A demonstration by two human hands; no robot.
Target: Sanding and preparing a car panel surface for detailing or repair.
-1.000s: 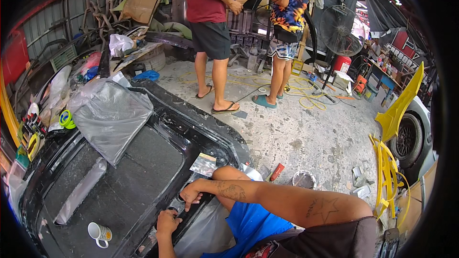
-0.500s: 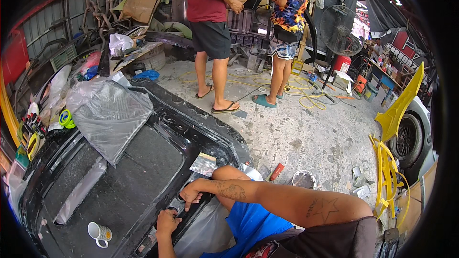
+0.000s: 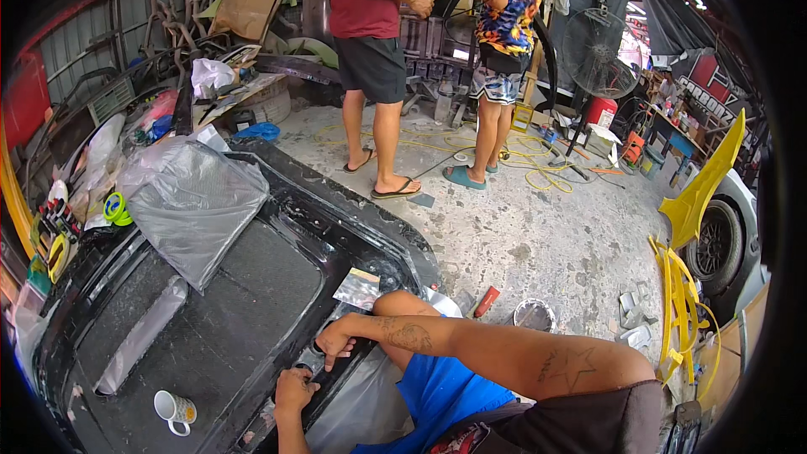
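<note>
Both my hands work close together at the near right border of a large black moulded panel [image 3: 252,286]. My right hand [image 3: 336,340] reaches in from the right, its index finger pointing down onto a small grey piece [image 3: 314,359] in a recess there. Just below it, my left hand [image 3: 295,388] has its fingers bent over the recess edge, tips close to the right hand's. Both hands are closed, and what lies under their fingertips is too small to make out. A patterned sheet piece [image 3: 358,287] rests on the border beyond my right hand.
A white mug [image 3: 175,410], a silvery strip [image 3: 145,335] and a patterned plastic-covered sheet [image 3: 197,206] lie on the panel. Two people [image 3: 370,0] stand beyond it. A red-handled tool [image 3: 487,302] and a tub [image 3: 535,316] sit on the floor; yellow parts [image 3: 704,181] stand right.
My hands stay in nearly the same place. The two people beyond have shifted their hands slightly around the dark piece between them.
</note>
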